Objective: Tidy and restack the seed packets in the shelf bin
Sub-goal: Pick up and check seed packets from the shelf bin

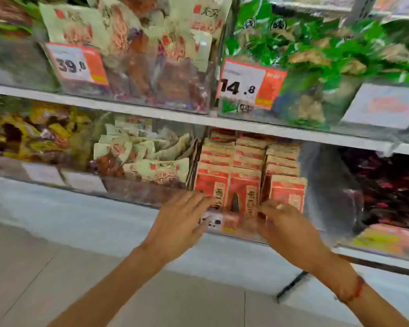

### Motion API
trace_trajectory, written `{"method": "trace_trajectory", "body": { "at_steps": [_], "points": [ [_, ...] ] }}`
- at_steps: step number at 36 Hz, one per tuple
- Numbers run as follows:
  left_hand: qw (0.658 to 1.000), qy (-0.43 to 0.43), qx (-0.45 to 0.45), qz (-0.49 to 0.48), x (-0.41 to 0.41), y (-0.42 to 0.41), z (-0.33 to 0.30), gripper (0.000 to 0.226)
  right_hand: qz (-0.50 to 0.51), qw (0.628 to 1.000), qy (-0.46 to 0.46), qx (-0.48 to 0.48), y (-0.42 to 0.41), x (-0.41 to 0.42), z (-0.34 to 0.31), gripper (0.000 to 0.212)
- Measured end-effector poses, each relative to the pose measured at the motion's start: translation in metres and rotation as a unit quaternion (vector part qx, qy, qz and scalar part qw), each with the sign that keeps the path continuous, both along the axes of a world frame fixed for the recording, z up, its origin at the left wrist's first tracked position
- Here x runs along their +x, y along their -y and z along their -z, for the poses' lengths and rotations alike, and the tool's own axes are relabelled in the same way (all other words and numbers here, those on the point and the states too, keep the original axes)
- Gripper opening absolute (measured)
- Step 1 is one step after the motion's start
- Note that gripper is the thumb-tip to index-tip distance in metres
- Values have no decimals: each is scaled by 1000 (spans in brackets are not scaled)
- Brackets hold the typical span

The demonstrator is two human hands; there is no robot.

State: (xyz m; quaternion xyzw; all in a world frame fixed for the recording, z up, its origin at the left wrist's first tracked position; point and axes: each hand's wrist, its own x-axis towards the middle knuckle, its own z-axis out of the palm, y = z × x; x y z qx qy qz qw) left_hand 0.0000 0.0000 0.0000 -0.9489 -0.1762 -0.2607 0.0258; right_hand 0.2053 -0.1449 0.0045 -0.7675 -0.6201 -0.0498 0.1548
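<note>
Red paper seed packets (246, 182) stand in rows in clear shelf bin (316, 185), lower shelf. Your left hand (180, 218) flat, fingers straight at bin front; right hand (286, 223) blurred, grip unclear. Packets likely light, crinkly: pinch top edges.

A single head-worn wide-angle view looks forward and slightly down at a shop shelf from close range. Both forearms enter from the bottom edge; the left hand (178, 217) and right hand (285, 224) sit just below frame centre, at the front of the bin (241, 228) of seed packets (244, 185). The upper shelf (128, 107) crosses the frame above the hands, tilted down to the right. Floor (45, 267) fills the lower left. The edges are blurred.
</note>
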Motion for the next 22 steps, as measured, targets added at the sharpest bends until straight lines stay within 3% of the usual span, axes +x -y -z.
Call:
{"method": "trace_trajectory", "body": {
  "at_steps": [6,10,18,22],
  "points": [
    [999,17,32,20,10,10,31,33,15,998,48,39,15,-4,23,19],
    [999,24,21,13,12,5,29,23,47,997,25,52,20,-9,21,21],
    [994,-81,43,-51,20,5,23,47,143,988,-24,47,20,-24,15,18],
    [991,-105,-3,-79,22,17,2,34,160,983,-74,57,18,-19,17,7]
  ]
}}
